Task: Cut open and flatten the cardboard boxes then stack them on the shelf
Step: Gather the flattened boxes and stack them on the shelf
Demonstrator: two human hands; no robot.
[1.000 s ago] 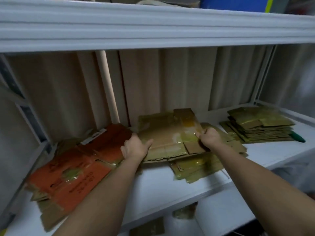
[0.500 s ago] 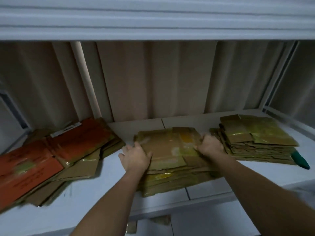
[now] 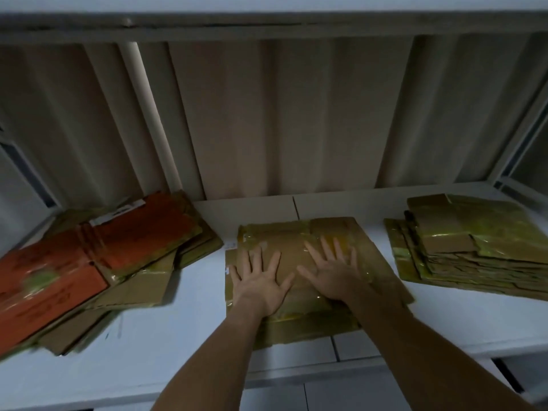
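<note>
Flattened cardboard stack (image 3: 299, 232) under both flat hands.

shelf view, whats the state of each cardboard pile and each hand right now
middle cardboard stack: flattened, lying on the white shelf, pressed by both hands
left hand: open, fingers spread, palm flat on the middle stack
right hand: open, fingers spread, palm flat on the middle stack
orange cardboard pile: flattened, fanned out unevenly, untouched
right cardboard stack: flattened, stacked, untouched

the orange cardboard pile (image 3: 74, 262) is blurred and cut off by the left edge.
</note>
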